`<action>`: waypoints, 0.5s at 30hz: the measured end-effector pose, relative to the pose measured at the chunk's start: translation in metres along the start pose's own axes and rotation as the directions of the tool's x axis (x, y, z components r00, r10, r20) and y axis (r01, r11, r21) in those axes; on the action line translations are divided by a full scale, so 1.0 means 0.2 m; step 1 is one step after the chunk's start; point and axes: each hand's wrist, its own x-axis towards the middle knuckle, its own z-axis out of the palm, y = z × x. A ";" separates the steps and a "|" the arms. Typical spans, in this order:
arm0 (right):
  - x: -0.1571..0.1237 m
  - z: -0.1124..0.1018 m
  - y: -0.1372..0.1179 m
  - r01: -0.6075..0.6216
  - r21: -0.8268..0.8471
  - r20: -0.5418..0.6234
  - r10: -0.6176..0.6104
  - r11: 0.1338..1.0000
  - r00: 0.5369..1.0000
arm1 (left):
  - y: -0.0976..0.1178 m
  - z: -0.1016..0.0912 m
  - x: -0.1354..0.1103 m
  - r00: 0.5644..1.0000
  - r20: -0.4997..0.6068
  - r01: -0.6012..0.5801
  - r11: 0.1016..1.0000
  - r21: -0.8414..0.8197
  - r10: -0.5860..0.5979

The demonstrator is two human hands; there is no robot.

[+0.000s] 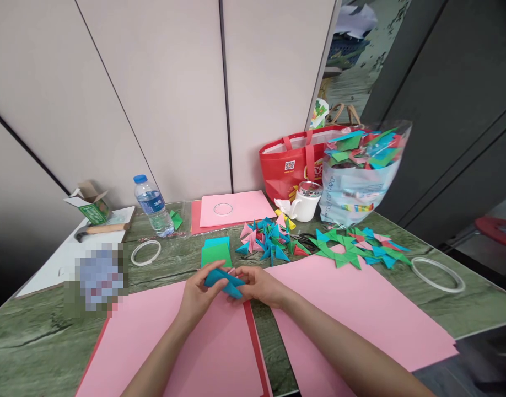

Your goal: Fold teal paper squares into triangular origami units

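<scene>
Both of my hands meet over the near middle of the green table (pixel 38 336), pinching a folded blue paper piece (pixel 223 282). My left hand (pixel 201 295) grips its left end with fingers curled round it. My right hand (pixel 259 285) holds the right end, fingers closed on the paper. The hands hover just above a large pink sheet (pixel 182 342). Just beyond them lies a small stack of green and blue paper squares (pixel 215 251).
A second pink sheet (pixel 360 314) lies at the right. Behind are piles of folded paper triangles (pixel 267 240), green and mixed ones (pixel 356 248), scissors (pixel 306 238), a white mug (pixel 306 203), a clear bag of folded pieces (pixel 360 176), a red bag (pixel 290 162), a water bottle (pixel 152 207), tape rings (pixel 145 252) (pixel 438 274), a hammer (pixel 100 229).
</scene>
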 end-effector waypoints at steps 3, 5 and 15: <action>0.00 0.02 0.01 0.040 -0.097 -0.009 -0.041 0.995 0.999 | 0.00 0.02 -0.01 0.998 0.060 -0.031 0.998 -0.048 0.034; 0.00 0.04 0.02 0.097 -0.199 -0.034 -0.105 0.975 0.994 | -0.01 0.04 -0.02 0.997 0.063 -0.041 0.998 -0.053 0.044; 0.02 0.00 0.02 0.223 -0.391 -0.307 -0.356 0.893 0.883 | -0.03 0.04 0.00 0.981 0.031 0.194 0.957 -0.217 -0.192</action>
